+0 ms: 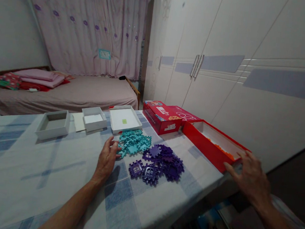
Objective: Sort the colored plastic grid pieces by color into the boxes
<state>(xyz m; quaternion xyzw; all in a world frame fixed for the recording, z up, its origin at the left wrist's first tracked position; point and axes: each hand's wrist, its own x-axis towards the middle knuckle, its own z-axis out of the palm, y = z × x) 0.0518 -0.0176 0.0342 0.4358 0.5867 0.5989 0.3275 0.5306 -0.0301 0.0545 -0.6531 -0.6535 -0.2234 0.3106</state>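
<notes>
My left hand (106,160) lies at the left edge of a pile of teal interlocking plastic pieces (135,143). Its fingers are apart and slightly bent, and the fingertips reach the pile's edge. Just in front of that pile is a heap of dark purple interlocking pieces (164,162), some with window-like lattices. At the table's right edge, my right hand (251,178) grips the near end of a long red open box (203,144), thumb on its side and fingers at the rim. Orange pieces (223,150) show inside it, partly hidden by the wall.
A closed red printed box (160,117) stands behind the purple heap, with a flat red lid (183,114) beside it. Toward the back left are a white shallow tray (125,119), a small white box (94,119) and a grey-white box (53,123). The table edge drops off at right.
</notes>
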